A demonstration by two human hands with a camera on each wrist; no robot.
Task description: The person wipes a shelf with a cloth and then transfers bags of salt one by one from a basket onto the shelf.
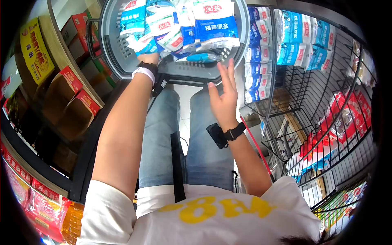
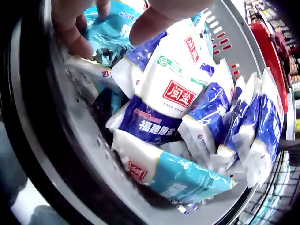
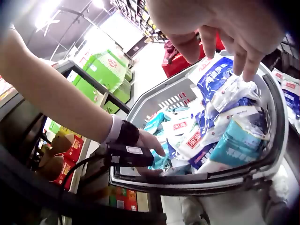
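Observation:
A grey shopping basket [image 1: 110, 24] holds several plastic bags of salt, some blue and white, some teal and white. My left hand [image 1: 148, 59] reaches into its near left side. There its thumb and fingers [image 2: 79, 44] pinch a teal salt bag [image 2: 112, 28]. Beside that lies a blue-and-white salt bag [image 2: 161, 96], and a teal one [image 2: 187, 176] leans along the basket wall. My right hand [image 1: 224, 96] is held by the basket's near right rim, fingers spread and empty; the right wrist view shows it above a blue-and-white bag [image 3: 215, 77].
Wire shelving [image 1: 302, 106] on the right carries teal salt bags [image 1: 294, 36], blue-and-white bags [image 1: 258, 53] and red packets [image 1: 339, 118]. To the left stands a shelf with red boxes [image 1: 75, 32] and a yellow package [image 1: 36, 51]. My legs [image 1: 159, 143] are just below the basket.

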